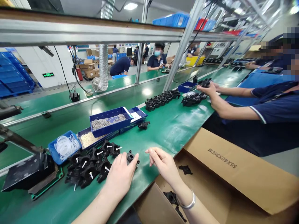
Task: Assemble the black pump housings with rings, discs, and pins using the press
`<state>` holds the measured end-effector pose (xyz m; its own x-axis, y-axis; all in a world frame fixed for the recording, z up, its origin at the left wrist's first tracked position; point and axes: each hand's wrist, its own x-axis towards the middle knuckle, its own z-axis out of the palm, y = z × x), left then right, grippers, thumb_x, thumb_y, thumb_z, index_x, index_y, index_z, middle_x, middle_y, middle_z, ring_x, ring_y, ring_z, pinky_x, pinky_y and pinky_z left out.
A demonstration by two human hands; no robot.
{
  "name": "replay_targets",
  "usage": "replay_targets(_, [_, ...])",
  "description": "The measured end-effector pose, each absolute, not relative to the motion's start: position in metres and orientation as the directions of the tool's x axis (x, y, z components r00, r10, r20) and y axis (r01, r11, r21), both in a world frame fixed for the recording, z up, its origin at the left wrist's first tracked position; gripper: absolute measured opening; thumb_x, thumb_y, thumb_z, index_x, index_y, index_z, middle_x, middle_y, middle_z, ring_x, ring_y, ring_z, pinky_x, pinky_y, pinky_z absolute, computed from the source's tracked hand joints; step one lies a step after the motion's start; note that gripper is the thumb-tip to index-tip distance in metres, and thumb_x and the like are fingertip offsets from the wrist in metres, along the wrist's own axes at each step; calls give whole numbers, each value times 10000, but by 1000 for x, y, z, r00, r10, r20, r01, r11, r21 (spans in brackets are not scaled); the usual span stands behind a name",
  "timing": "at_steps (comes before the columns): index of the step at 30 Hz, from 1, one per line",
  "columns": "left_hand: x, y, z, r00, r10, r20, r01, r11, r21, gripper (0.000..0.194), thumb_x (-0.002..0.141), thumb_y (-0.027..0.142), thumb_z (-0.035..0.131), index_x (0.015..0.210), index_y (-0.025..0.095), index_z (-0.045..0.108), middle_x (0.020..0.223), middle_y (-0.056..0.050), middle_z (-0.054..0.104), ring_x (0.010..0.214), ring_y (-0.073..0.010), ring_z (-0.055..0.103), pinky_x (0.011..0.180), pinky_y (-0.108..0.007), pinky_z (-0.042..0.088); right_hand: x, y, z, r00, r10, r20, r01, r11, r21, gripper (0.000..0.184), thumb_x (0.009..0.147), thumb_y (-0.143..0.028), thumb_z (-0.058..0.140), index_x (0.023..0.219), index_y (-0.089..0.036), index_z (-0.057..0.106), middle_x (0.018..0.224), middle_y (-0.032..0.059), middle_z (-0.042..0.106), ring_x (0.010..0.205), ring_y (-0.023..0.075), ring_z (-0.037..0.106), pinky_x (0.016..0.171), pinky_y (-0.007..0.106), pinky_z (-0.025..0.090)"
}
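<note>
Workshop bg: a long green table (163,137) runs w/ metal frames above it. Clock directions are taken from the L hand (121,174).

This L hand is closed around a black part (130,157), thumb on one side, fingers on the other; the part is at its 1 o'clock edge, low over the table. The R hand (164,161), approx 3 o'clock, is apart from it, fingers bent; I cannot tell if smth small is btwn the fingertips. Its wrist has a silver bracelet (190,200).

At 9–10 o'clock, just beside the L hand: a pile of black parts (90,165) w/ white pins. At 10 o'clock, a small blue box (55,157) w/ white rings (67,145). Near 12, a dark blue tray (114,127) w/ silver pins (102,123). At 1 o'clock: one loose part (143,125), and farther, a row of parts (162,99). At 2, a co-worker (263,102) holds another black pc. At 4, below the table edge, an open carton (233,168) w/ a few black pcs inside.
</note>
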<state>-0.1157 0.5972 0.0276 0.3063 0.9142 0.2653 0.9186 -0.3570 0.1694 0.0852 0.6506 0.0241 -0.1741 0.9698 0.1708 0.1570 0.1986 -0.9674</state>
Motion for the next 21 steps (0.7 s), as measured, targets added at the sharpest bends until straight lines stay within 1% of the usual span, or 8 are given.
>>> replay_targets(3, [-115, 605, 37, 195, 952, 235, 861, -281, 424, 485, 1009, 319, 428, 1488, 261, 474, 1318, -192, 609, 1240, -350, 585, 1011, -552, 501, 73, 658, 19, -220, 955, 201, 63, 219, -974, 417, 960, -535, 562, 1201, -202, 634, 1043, 84, 679, 952, 206, 676, 827, 314, 568])
replay_targets(5, [-113, 613, 44, 79, 982, 173, 704, -178, 687, 527, 1032, 412, 362, 1536, 258, 381, 1412, -166, 580, 1289, -309, 574, 1066, -516, 472, 62, 662, 19, -306, 931, 200, -28, 201, -979, 521, 943, -532, 596, 1368, -237, 532, 1326, 118, 599, 1184, 231, 613, 975, 351, 538])
replay_targets(7, [-110, 623, 51, -6, 998, 70, 487, -58, 872, 585, 1033, 501, 318, 1546, 221, 341, 1463, -160, 557, 1293, -281, 587, 1079, -467, 468, 51, 666, 21, -405, 898, 169, -110, 136, -985, 579, 932, -548, 604, 1416, -257, 479, 1377, 120, 573, 1183, 236, 621, 953, 361, 556])
replay_targets(9, [-106, 632, 58, -32, 999, 7, 356, 5, 935, 633, 1019, 553, 319, 1508, 159, 393, 1447, -182, 573, 1286, -285, 599, 1073, -444, 469, 41, 672, 23, -435, 887, 151, -142, 98, -985, 550, 918, -557, 619, 1362, -247, 525, 1308, 108, 619, 1126, 239, 650, 908, 358, 573])
replay_targets(11, [-105, 638, 64, -13, 1000, -5, 367, 9, 930, 668, 1010, 568, 316, 1490, 114, 413, 1381, -205, 624, 1276, -298, 606, 1068, -448, 462, 33, 683, 21, -394, 907, 148, -121, 109, -987, 497, 910, -558, 627, 1267, -214, 590, 1216, 95, 667, 1092, 246, 661, 911, 362, 565])
replay_targets(14, [-111, 635, 74, 31, 999, -11, 545, -8, 838, 696, 1001, 567, 315, 1534, 121, 353, 1245, -200, 706, 1162, -328, 672, 971, -467, 499, 27, 711, 10, -277, 952, 134, 32, 148, -988, 503, 940, -584, 540, 1219, -170, 604, 1143, 102, 694, 1037, 249, 676, 921, 383, 553])
replay_targets(17, [-132, 623, 87, 4, 997, 81, 733, -58, 678, 618, 969, 564, 382, 1454, 197, 489, 1257, -160, 708, 1154, -332, 673, 963, -457, 499, 24, 744, -3, -209, 970, 122, 214, 167, -962, 527, 925, -578, 535, 1196, -132, 610, 1144, 144, 685, 1064, 292, 655, 976, 462, 513])
replay_targets(21, [-188, 617, 106, -129, 981, 144, 875, 44, 482, 515, 940, 555, 383, 1214, 209, 647, 1250, -128, 714, 1145, -323, 670, 978, -452, 501, 15, 767, -6, -361, 926, 105, 311, 226, -923, 527, 798, -518, 724, 1154, -133, 670, 1169, 153, 680, 1103, 319, 631, 1034, 485, 462])
